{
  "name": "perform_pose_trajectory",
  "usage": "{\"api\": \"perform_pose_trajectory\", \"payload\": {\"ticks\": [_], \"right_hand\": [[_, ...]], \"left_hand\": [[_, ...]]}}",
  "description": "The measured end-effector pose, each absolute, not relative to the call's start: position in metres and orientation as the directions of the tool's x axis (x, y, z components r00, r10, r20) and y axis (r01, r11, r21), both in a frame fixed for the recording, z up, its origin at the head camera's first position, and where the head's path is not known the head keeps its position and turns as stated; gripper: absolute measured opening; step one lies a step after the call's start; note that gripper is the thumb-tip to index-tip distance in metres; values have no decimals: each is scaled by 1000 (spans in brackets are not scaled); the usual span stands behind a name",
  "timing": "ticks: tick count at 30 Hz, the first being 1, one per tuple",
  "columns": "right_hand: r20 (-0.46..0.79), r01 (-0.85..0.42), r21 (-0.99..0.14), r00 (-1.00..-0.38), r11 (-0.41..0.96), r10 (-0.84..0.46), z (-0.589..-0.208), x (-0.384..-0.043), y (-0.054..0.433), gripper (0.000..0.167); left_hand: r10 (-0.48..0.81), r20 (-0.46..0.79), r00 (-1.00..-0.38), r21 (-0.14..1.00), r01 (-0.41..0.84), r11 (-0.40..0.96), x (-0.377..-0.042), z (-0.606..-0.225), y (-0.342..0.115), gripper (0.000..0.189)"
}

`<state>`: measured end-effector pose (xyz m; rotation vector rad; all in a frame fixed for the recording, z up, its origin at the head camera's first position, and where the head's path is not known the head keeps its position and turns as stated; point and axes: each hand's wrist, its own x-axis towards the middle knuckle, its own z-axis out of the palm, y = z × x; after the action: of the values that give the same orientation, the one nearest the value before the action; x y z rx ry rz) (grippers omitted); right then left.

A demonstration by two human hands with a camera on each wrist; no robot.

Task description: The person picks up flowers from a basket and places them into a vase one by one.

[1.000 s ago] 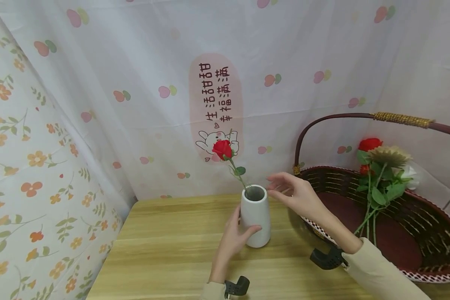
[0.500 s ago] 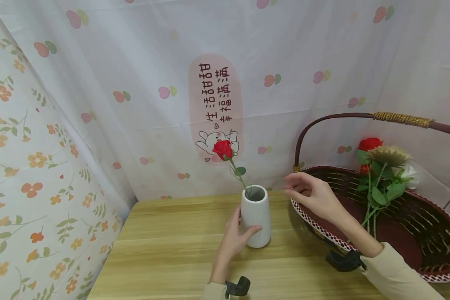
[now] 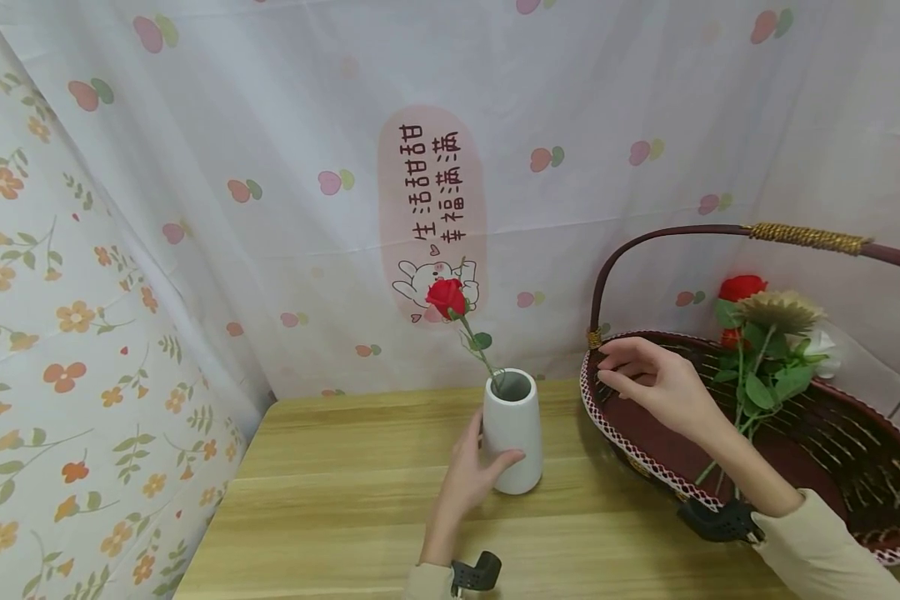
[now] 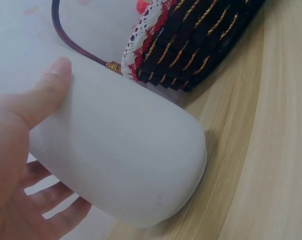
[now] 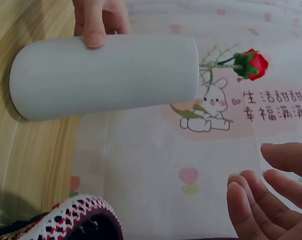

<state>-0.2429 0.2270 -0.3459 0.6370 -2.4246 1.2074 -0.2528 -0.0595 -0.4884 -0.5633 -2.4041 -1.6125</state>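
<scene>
A white vase stands upright on the wooden table, and my left hand grips it low on its left side. The left wrist view shows the thumb across the vase's wall, with the other fingers round its far side. A single red rose leans to the left out of the vase's mouth. My right hand hovers over the near left part of the wicker basket. Its fingers are loosely bent and hold nothing. In the basket lie several flowers: red, beige and white blooms on green stems.
The basket's tall arched handle rises at the right, bound with gold cord. A printed white curtain hangs behind the wooden table, and a floral cloth hangs on the left.
My right hand has moved right, away from the vase's mouth to above the basket. The left hand, the vase and the rose have stayed almost where they were.
</scene>
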Motion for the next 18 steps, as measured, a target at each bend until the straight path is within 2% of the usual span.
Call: {"api": "perform_pose_trajectory", "payload": {"ticks": [18], "right_hand": [[484, -507, -698, -854, 505, -189, -346, -237, 270, 31]], "left_hand": [[205, 357, -911, 848, 408, 337, -255, -490, -59, 81]]}}
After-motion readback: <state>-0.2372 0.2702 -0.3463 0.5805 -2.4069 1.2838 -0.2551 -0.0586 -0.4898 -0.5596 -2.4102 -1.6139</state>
